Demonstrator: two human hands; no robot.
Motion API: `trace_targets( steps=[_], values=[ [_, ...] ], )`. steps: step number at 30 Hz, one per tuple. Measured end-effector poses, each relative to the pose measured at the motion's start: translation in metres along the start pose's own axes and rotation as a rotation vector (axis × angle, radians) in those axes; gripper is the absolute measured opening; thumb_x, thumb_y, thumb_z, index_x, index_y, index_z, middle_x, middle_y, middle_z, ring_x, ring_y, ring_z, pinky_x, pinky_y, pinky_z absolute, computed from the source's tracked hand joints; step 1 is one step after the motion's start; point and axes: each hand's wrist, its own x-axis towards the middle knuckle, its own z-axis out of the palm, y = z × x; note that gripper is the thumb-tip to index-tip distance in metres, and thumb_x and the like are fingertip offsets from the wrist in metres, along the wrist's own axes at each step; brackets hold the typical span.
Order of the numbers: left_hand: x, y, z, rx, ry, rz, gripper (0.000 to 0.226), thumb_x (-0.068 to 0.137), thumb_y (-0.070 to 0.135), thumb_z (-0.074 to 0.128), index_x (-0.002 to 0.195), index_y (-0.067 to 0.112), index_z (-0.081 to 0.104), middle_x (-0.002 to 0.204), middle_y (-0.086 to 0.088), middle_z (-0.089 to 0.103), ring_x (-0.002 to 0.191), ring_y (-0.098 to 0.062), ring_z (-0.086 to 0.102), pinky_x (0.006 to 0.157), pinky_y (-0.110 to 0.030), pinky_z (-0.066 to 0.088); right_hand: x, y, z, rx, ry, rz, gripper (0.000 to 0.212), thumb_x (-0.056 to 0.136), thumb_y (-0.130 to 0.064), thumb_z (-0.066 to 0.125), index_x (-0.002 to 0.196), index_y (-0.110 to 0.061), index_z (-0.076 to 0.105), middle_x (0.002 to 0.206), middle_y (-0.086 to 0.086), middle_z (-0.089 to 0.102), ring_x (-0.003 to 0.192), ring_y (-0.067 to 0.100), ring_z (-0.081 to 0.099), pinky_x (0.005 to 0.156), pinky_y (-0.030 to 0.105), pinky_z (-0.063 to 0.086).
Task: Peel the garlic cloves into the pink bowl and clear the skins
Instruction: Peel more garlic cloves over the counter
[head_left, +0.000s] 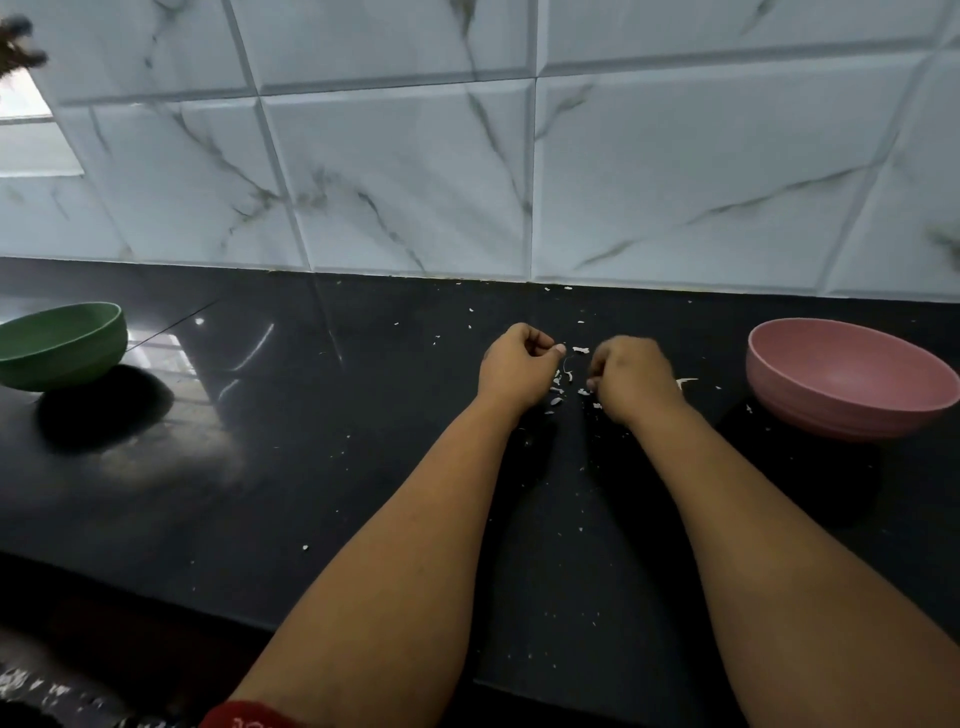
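Both hands' curled fingers (597, 371) hover over garlic skins (558, 389).

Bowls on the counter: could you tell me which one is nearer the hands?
The pink bowl, right of the right hand; the green bowl sits far left.

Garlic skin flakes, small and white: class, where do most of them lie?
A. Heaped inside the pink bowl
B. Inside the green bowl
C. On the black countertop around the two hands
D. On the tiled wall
C: the small white garlic skin flakes lie scattered on the black countertop between the left hand and right hand.
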Motion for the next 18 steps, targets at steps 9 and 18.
trace_targets(
  steps=[9,18],
  values=[
    [-0.003,0.0,0.0,0.012,-0.053,0.022,0.009,0.088,0.02,0.067,0.096,0.021,0.065,0.078,0.011,0.059,0.074,-0.005,0.056,0.072,-0.024,0.047,0.001,0.003,0.015,0.065,-0.035,0.053,0.007,0.085,-0.011,0.065,0.089,-0.012,0.071,0.093,0.011,0.068,0.089,0.03,0.064,0.074,0.03,0.048],
    [-0.009,0.007,0.0,-0.222,-0.072,-0.033,0.002,0.087,0.019,0.072,0.085,0.018,0.072,0.078,-0.004,0.071,0.067,-0.01,0.062,0.063,-0.028,0.055,-0.001,0.003,0.025,0.643,0.193,0.162,0.013,0.088,-0.015,0.067,0.098,-0.018,0.075,0.083,-0.005,0.068,0.072,0.006,0.06,0.066,0.002,0.04]
  ],
)
